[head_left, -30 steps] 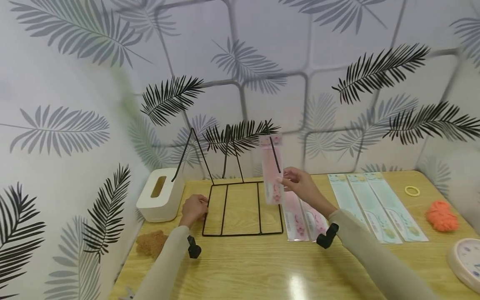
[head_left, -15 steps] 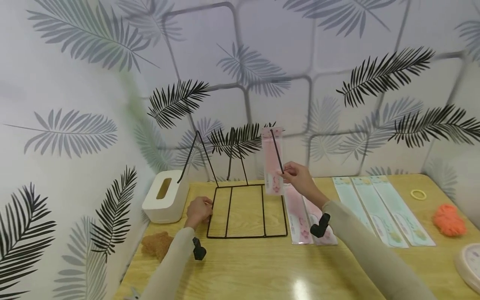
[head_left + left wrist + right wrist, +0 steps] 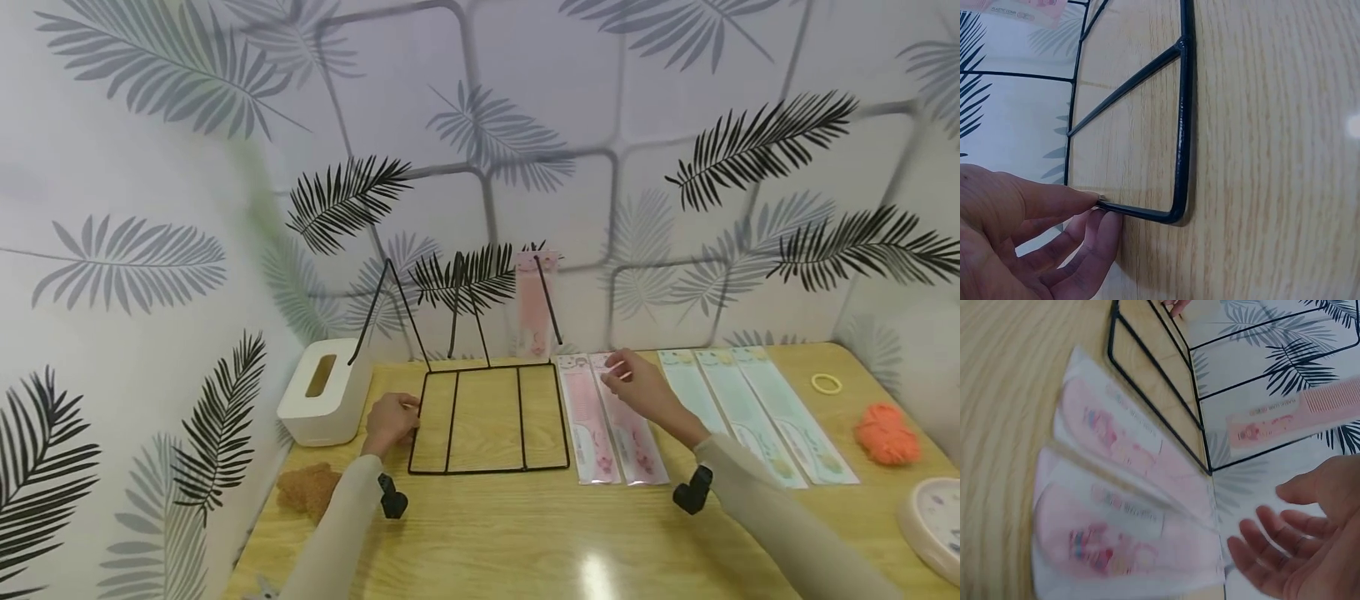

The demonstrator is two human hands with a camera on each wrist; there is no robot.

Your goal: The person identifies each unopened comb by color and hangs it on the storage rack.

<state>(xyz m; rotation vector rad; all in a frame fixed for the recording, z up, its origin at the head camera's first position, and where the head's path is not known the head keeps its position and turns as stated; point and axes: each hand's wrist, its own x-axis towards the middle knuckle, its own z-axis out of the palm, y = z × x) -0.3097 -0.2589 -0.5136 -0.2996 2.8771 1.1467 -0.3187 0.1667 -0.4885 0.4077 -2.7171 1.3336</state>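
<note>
A black wire display rack (image 3: 487, 472) with three hooks stands on the wooden table. My left hand (image 3: 392, 421) pinches its left base wire between thumb and fingers, plain in the left wrist view. From the right hook hangs a packaged pink comb (image 3: 533, 308), its teeth visible in the right wrist view. To the right of the base lie two more packaged pink combs (image 3: 590, 425), side by side. Over the far end of the outer one hovers my right hand (image 3: 645, 392). Its fingers (image 3: 1260, 550) are spread, loosely bent and hold nothing.
Several packaged green combs (image 3: 750, 408) lie right of the pink ones. Farther right are a yellow ring (image 3: 826, 383), an orange fluffy ball (image 3: 887, 433) and a round clock (image 3: 933, 525). A white tissue box (image 3: 322, 392) and a brown fuzzy thing (image 3: 309, 490) sit at left.
My right hand has slid the pink comb onto the right hook, let it go and moved down and right to the pink combs on the table. The left hand stays on the rack.
</note>
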